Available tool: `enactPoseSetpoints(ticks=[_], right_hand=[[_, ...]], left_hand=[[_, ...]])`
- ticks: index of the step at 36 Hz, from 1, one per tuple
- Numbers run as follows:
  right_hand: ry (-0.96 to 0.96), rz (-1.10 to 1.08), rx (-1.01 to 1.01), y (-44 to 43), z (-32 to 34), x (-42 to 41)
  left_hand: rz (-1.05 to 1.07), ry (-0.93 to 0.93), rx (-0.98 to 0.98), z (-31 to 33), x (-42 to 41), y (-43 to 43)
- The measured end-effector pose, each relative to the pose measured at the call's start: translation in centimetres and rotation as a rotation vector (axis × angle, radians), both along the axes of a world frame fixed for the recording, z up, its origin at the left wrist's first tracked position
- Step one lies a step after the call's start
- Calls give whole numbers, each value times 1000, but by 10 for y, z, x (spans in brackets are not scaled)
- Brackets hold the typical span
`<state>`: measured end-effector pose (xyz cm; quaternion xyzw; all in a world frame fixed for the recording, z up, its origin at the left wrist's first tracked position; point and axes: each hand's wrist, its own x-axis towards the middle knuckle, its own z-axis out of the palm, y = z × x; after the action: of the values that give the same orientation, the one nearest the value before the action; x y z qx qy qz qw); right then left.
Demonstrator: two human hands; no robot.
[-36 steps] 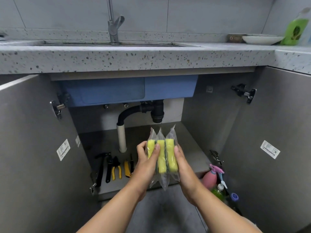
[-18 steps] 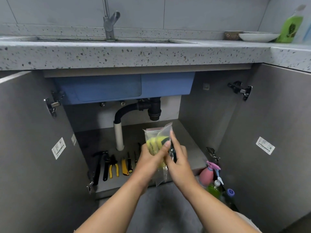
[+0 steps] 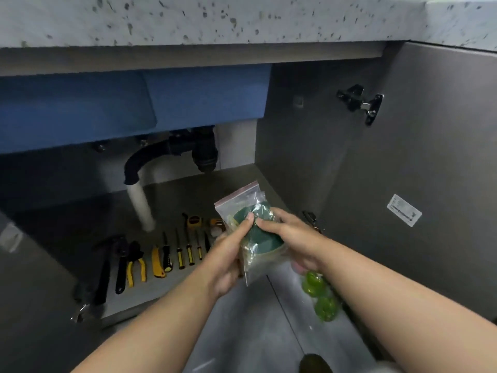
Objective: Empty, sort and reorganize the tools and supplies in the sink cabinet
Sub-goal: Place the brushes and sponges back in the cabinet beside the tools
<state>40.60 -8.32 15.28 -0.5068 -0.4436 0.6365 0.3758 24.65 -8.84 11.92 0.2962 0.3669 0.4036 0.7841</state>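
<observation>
Both hands hold a clear zip bag of sponges (image 3: 251, 232) in front of the open sink cabinet, its dark green scouring side facing me. My left hand (image 3: 228, 254) grips the bag's left edge with the thumb on its front. My right hand (image 3: 290, 235) holds its right side, fingers curled round it. On the cabinet floor (image 3: 80, 224) lies a row of tools: a black wrench (image 3: 103, 270), yellow-handled pliers (image 3: 135, 265), a yellow utility knife (image 3: 157, 262), several screwdrivers (image 3: 188, 249) and a tape measure (image 3: 193, 220).
The black drain pipe (image 3: 150, 157) and its white riser (image 3: 141, 205) stand at the back behind the tools. A green bottle (image 3: 318, 297) sits on the floor under my right forearm. The right door (image 3: 430, 170) stands open, with a hinge (image 3: 360, 102) on it.
The bag turned from its yellow sponge edges to its green side and moved lower and right. My view dropped closer to the cabinet; the faucet and countertop items left the frame.
</observation>
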Motion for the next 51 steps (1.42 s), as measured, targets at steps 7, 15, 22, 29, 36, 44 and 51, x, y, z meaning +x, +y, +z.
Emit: enactPoseSetpoints(ticks=[7, 15, 22, 29, 36, 44, 51], right_hand=[[-81, -125, 28, 77, -70, 38], [-60, -443, -217, 155, -154, 72], [144, -515, -422, 198, -211, 75], [262, -664, -384, 224, -247, 87], [199, -674, -378, 229, -262, 95], [246, -661, -300, 251, -259, 97], [246, -631, -307, 242, -257, 95]], left_hand=[[-29, 33, -112, -59, 45, 76], [27, 235, -154, -123, 88, 190], [22, 272, -175, -162, 128, 272], [41, 513, -150, -193, 159, 310], [162, 549, -130, -218, 139, 309], [243, 572, 38, -212, 152, 313], [201, 667, 131, -208, 163, 319]])
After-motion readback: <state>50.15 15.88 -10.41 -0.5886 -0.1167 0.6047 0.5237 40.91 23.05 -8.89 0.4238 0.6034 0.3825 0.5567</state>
